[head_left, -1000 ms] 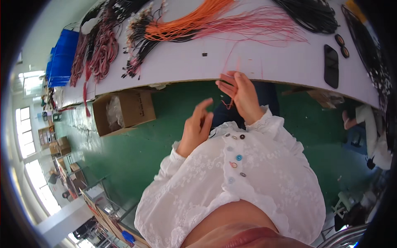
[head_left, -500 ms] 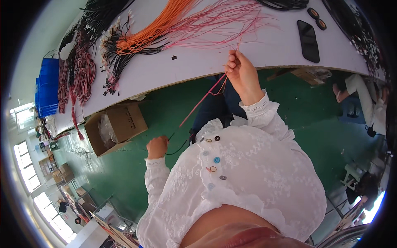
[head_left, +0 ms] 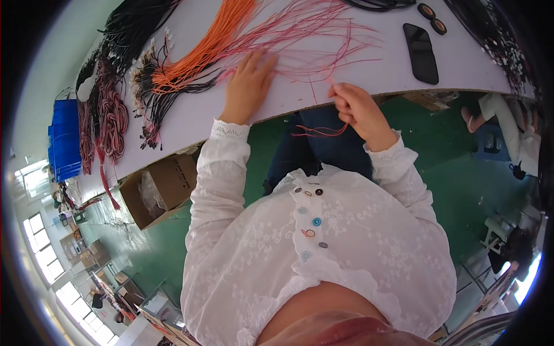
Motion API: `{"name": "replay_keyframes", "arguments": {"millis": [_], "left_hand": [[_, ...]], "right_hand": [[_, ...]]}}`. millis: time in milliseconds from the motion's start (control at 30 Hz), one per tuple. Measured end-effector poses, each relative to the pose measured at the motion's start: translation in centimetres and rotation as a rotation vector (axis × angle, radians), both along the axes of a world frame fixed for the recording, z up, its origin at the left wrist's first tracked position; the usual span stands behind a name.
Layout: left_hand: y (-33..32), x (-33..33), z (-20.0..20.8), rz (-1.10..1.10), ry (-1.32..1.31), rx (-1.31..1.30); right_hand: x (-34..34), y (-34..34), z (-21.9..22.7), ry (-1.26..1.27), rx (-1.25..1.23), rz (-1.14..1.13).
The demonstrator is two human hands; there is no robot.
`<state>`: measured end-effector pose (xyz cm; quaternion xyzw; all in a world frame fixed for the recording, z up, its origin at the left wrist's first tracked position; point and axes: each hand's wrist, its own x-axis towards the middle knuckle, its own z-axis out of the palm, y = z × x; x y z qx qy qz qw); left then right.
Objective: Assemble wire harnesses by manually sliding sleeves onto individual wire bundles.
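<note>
My left hand [head_left: 248, 86] lies palm down at the table's near edge, fingers stretched over the pink-red wires [head_left: 283, 34]. No black wire shows in it. To its left is a bundle of orange wires [head_left: 202, 52] with black ends [head_left: 158, 106] and small white connectors. My right hand [head_left: 360, 112] is closed in a pinch around thin red wires [head_left: 329, 131]. Their loose ends loop out below that hand, over my lap, while other strands reach from its fingertips onto the table. How many strands it grips is hidden by the fingers.
On the white table [head_left: 375, 78], a black phone [head_left: 421, 55] and two black rolls [head_left: 433, 18] lie at the right. Coiled red-black cables [head_left: 115, 121] hang at the left beside blue bins [head_left: 63, 141]. A cardboard box [head_left: 161, 187] stands below; another person's legs [head_left: 496, 112] show at the right.
My left hand has come up from beside my lap onto the wires; the black wire it held is gone from it. My right hand has shifted slightly down and right, still gripping red wires.
</note>
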<state>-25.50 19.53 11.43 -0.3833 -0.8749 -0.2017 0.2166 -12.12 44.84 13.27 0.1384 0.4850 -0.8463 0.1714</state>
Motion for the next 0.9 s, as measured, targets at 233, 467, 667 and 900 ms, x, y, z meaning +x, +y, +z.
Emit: {"name": "replay_keyframes", "arguments": {"millis": [233, 467, 667, 900], "left_hand": [[3.0, -2.0, 4.3, 0.323, 0.224, 0.051], [7.1, 6.3, 8.9, -0.21, -1.353, 0.727], [7.8, 7.8, 7.8, -0.162, -1.271, 0.873], [8.0, 8.3, 8.5, -0.19, -1.179, 0.865]], "right_hand": [[2.4, 0.1, 2.6, 0.154, 0.001, -0.156], [2.6, -0.7, 4.4, 0.236, 0.123, -0.073], [3.2, -1.3, 4.5, 0.258, 0.232, -0.087], [4.1, -1.1, 3.3, 0.327, 0.303, -0.1]]}}
